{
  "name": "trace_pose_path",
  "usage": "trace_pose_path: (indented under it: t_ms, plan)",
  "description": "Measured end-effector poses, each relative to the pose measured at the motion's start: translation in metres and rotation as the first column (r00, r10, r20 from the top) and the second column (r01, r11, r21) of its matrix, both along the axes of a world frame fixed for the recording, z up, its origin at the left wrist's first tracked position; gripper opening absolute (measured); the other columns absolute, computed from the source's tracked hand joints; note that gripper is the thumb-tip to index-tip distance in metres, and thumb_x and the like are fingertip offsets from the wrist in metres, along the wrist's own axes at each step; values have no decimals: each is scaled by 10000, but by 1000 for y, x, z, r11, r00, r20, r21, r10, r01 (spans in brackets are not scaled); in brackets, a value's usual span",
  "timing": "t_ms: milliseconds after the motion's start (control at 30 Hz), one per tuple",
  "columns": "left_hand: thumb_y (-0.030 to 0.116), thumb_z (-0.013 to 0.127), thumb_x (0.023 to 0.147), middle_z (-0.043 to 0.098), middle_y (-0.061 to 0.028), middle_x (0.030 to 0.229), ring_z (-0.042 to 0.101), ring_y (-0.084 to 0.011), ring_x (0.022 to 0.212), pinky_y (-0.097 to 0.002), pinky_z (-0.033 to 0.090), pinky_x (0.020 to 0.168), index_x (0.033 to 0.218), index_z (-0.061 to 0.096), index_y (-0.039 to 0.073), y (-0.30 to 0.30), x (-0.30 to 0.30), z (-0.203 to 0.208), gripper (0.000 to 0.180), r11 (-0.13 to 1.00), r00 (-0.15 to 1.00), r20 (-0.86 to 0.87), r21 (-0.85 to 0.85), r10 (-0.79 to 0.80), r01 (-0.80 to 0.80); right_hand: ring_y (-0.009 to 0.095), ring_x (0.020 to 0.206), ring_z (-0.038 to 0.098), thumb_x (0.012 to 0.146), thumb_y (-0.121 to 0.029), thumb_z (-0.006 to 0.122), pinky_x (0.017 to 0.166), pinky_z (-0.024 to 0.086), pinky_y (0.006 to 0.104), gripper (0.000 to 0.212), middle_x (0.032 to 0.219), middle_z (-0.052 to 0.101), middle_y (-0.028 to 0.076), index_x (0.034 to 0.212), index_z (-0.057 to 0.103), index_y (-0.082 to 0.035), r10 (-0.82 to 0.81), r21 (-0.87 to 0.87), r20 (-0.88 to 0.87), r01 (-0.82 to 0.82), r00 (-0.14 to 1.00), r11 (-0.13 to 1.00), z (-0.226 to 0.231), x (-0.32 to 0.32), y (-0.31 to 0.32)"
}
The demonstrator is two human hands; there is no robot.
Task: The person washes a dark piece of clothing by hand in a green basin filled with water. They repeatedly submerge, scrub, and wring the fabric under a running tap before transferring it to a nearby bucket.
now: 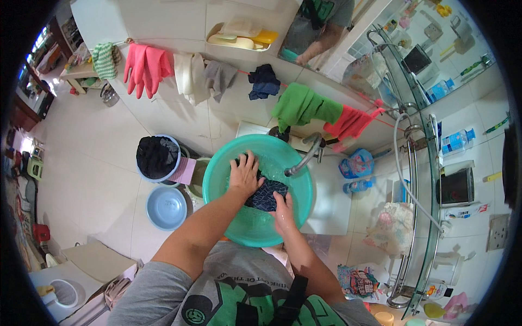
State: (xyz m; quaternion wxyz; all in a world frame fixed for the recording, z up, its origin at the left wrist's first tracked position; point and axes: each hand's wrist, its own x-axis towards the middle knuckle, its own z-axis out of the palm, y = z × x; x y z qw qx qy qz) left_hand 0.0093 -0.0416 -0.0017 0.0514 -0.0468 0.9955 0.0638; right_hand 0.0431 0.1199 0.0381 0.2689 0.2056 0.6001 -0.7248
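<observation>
A large turquoise basin (211, 169) holds water and a wet dark patterned cloth (265, 196). My left hand (244, 175) curves over the upper left end of this cloth, its fingers bent and a little apart, with dark fabric showing between them. At the cloth's lower right edge, my right hand (283, 211) pinches the fabric between thumb and fingers. The part of the cloth under my left palm is hidden. A curved metal faucet (304, 160) reaches over the basin's right rim, close to the cloth.
Left of the basin stand a tub of dark clothes (157, 156) and a light blue basin (166, 208). Pink rubber gloves (147, 69) and a green cloth (304, 106) hang on a line behind. A detergent bottle (358, 164) and glass shelf (432, 217) are to the right.
</observation>
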Motion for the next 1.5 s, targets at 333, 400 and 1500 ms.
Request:
trace_pose_path:
  t_ms: [333, 400, 1500]
  plan:
    - [212, 571, 943, 404, -189, 1454, 454, -412, 1262, -465, 504, 945, 1413, 484, 176, 25, 2, -31, 480, 878, 954, 164, 376, 251, -296, 407, 1288, 473, 959, -479, 535, 1042, 419, 538, 635, 1456, 412, 223, 1484, 359, -167, 354, 613, 116, -347, 928, 709, -107, -56, -16]
    - [223, 602, 917, 527, -210, 1270, 538, -423, 1123, -475, 504, 931, 1343, 541, 161, 33, -18, -46, 435, 390, 826, 369, 749, 427, -536, 334, 1192, 572, 972, -539, 482, 979, 492, 502, 604, 1364, 541, 155, 1423, 441, -140, 142, -93, 269, -121, 953, 988, -150, -79, -5]
    - [442, 634, 896, 117, -198, 1593, 352, -429, 1349, -588, 397, 1026, 1479, 416, 317, 26, 14, 10, 635, 950, 944, 293, 220, 153, -222, 300, 1318, 471, 926, -451, 613, 996, 446, 607, 665, 1464, 446, 131, 1449, 394, -102, -103, 13, 269, 103, 958, 995, -49, -42, 9]
